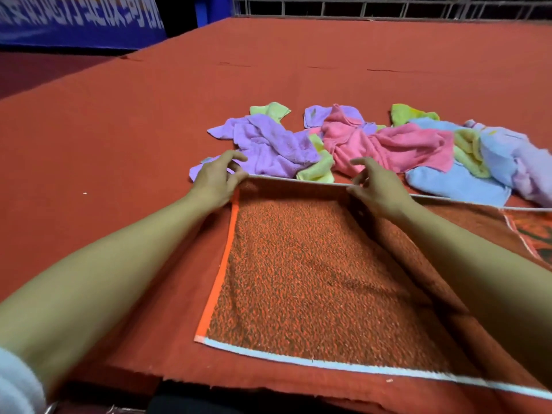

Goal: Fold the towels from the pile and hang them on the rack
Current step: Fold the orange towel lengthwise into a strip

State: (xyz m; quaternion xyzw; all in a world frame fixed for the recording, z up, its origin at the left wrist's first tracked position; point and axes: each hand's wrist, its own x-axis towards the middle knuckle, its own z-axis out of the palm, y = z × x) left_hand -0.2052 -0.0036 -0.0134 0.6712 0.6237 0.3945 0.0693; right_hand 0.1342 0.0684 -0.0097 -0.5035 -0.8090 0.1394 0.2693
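The orange towel (313,276) lies flat on the table (119,144), near hem toward the person, long axis running right; the left hand (216,179) and right hand (378,186) each pinch its far edge; just beyond lies the pile (358,144), then open table.

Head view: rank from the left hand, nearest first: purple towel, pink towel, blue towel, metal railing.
From the left hand:
1. Purple towel, just beyond the fingers.
2. Pink towel, mid-pile, to the right.
3. Blue towel, right end of the pile.
4. Metal railing, past the table's far edge.
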